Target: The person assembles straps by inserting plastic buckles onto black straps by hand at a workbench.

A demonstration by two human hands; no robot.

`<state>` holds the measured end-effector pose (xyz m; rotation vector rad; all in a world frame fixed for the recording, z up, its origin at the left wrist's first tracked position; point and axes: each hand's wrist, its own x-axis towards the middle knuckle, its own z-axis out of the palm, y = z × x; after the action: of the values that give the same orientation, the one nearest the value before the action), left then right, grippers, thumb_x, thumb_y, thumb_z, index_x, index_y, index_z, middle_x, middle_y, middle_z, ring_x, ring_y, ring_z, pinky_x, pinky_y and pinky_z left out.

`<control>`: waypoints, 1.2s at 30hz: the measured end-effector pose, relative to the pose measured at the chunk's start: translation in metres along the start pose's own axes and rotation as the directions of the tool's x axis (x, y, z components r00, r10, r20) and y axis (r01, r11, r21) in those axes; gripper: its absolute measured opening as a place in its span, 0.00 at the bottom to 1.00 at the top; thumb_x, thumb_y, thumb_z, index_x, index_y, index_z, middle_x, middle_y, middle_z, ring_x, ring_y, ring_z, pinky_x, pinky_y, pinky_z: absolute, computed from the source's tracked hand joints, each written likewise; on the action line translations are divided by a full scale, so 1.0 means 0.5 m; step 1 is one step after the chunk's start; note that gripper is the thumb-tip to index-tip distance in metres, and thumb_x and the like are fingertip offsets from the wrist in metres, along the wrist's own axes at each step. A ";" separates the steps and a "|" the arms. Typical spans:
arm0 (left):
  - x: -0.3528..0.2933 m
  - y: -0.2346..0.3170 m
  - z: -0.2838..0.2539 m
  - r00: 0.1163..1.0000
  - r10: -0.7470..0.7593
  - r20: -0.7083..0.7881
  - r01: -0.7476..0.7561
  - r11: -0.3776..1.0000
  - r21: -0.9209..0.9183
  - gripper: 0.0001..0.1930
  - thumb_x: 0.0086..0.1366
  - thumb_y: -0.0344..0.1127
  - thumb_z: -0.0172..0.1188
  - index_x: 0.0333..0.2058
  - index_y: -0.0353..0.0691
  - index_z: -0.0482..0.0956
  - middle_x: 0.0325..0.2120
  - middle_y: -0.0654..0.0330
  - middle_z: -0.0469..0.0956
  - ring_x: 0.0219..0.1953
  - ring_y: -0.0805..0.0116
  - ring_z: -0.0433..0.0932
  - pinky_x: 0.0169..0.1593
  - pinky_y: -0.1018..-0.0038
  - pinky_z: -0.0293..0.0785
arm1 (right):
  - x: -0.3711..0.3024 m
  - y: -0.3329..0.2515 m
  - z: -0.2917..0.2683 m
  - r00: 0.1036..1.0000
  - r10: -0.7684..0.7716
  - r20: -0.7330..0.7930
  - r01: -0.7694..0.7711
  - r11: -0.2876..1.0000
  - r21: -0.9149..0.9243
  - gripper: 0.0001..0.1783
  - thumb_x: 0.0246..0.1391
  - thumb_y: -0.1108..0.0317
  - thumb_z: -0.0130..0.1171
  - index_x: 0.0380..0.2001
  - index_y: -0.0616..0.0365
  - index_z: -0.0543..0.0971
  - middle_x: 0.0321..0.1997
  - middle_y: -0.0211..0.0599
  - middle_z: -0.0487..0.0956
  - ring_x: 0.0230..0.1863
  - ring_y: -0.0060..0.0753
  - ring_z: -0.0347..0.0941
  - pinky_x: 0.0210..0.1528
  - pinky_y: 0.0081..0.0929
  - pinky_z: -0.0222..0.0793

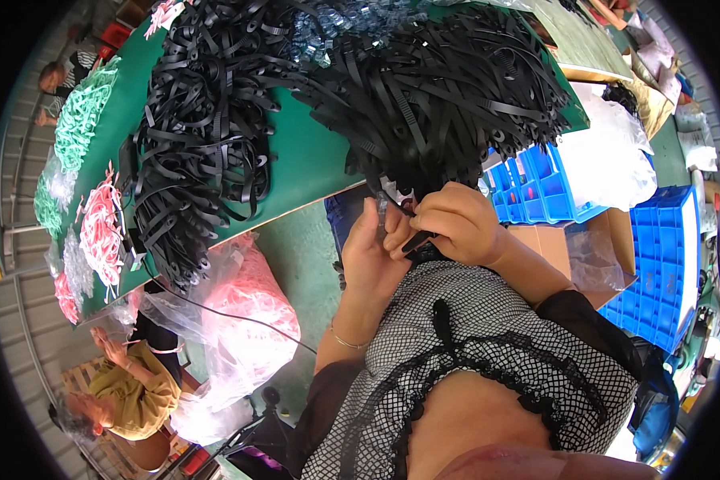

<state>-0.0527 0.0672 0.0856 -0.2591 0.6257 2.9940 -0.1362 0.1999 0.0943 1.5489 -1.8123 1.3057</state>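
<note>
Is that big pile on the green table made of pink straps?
No, the big pile on the green table is black straps; pink ones lie at its far left.

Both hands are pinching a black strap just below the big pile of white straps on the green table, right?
Not quite. In the head view the pile is black, not white. The rest holds: left hand and right hand pinch a black strap below it, by the green table.

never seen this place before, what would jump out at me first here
The huge heap of black straps covering the green table at top. Below it, the left hand and right hand meet on one black strap end. At lower left, a bag of pink straps.
</note>
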 end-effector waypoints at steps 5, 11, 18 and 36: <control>0.002 0.004 0.002 0.996 0.014 0.088 -0.004 0.995 -0.104 0.20 0.68 0.49 0.31 0.21 0.45 0.57 0.12 0.70 0.56 0.16 0.77 0.54 0.31 0.74 0.58 | -0.002 0.003 -0.001 0.999 -0.031 -0.008 0.030 0.999 -0.026 0.15 0.29 0.76 0.60 0.28 0.62 0.73 0.29 0.39 0.72 0.23 0.34 0.70 0.21 0.25 0.63; 0.000 0.006 -0.004 0.995 -0.005 0.103 0.017 0.993 -0.114 0.20 0.68 0.49 0.30 0.20 0.46 0.56 0.12 0.70 0.55 0.16 0.77 0.54 0.30 0.75 0.57 | -0.005 0.000 -0.002 0.999 -0.054 0.001 0.054 0.998 -0.016 0.14 0.29 0.75 0.61 0.27 0.61 0.74 0.30 0.39 0.72 0.23 0.33 0.70 0.22 0.24 0.63; -0.004 -0.007 0.005 0.998 -0.054 0.027 0.056 0.993 -0.100 0.21 0.68 0.51 0.32 0.21 0.44 0.60 0.11 0.70 0.55 0.15 0.77 0.52 0.30 0.77 0.56 | -0.003 0.001 0.008 0.999 -0.038 -0.023 0.037 0.999 -0.033 0.16 0.29 0.75 0.60 0.29 0.62 0.73 0.30 0.40 0.72 0.23 0.36 0.70 0.23 0.24 0.65; -0.013 0.036 0.006 0.934 0.339 0.113 -0.221 0.300 0.928 0.06 0.60 0.29 0.54 0.33 0.32 0.72 0.23 0.68 0.71 0.25 0.84 0.65 0.29 0.87 0.61 | 0.015 0.006 -0.009 0.783 0.571 0.245 -0.613 0.647 0.452 0.08 0.52 0.71 0.52 0.26 0.66 0.71 0.36 0.31 0.65 0.34 0.20 0.63 0.35 0.19 0.62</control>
<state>-0.0485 0.0520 0.0966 -0.2122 2.4640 2.2589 -0.1421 0.1994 0.1013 1.2628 -2.2657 2.2201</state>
